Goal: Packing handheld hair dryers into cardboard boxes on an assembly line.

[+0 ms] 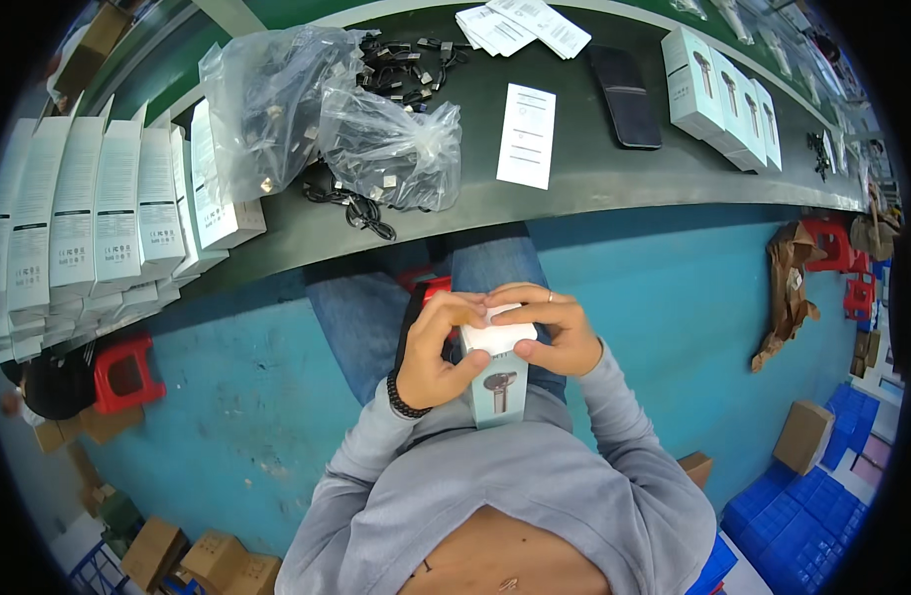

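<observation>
Box [497, 397] over legs [356, 322], w/ dark device pic, top print blurry; L hand [436, 357] & R hand [560, 335] both clamped on its upper end. Beyond, on table [584, 174]: L cartons [71, 218] w/ text + symbols; slip [526, 136], print too small; R cartons [691, 89], similar pic.

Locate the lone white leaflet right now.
In the head view, the white leaflet lies just right of centre on the dark bench, beyond the right hand, between the clear plastic bag on its left and the flat black object on its right.
</observation>
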A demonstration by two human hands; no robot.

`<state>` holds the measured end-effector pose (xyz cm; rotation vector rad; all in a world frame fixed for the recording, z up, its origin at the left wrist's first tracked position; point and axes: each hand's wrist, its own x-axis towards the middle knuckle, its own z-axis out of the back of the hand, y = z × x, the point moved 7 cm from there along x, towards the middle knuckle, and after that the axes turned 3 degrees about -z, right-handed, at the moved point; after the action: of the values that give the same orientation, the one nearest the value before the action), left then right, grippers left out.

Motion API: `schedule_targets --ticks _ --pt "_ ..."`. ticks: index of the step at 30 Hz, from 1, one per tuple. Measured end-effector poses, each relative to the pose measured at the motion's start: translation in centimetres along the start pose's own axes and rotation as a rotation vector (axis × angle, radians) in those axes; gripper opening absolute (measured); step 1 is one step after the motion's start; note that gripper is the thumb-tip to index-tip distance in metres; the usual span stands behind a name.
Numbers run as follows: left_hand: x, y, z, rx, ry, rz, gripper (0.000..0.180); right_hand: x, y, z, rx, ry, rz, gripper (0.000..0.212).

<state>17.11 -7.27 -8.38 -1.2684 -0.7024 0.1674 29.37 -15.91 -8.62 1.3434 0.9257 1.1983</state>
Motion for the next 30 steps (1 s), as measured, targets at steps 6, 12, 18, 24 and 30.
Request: schedule_targets --ticks 6,12,18,24,30 --pt "0.1 0.9 -0.1 -0.151 -0.093 0.194 0.024 0.2 0.1 -0.1 0.23 -0.108 -0.297 0.026" --pt "0.0 1.2 -0.1 -0.169 -0.039 0.217 0.016 0.2 -0.5 0.0 0.243 -0.074 -0.287 0.02" --pt "0.7 0.9 -0.6 -0.222 -0.033 0.186 0.011 0.0 -0.4 0.7 0.101 -0.107 -0.243 0.016" --pt "0.7 0.9 -0.5 -0.241 -0.042 0.207 0.011 0.4 -0.2 1.3 0.043 -0.094 -0.244 0.017" --pt "0.4 0.7 -0.7 -0.214 -0.037 0.107 0.012 -0.1 -0.3 1.4 0.054 -0.099 -0.148 0.016"
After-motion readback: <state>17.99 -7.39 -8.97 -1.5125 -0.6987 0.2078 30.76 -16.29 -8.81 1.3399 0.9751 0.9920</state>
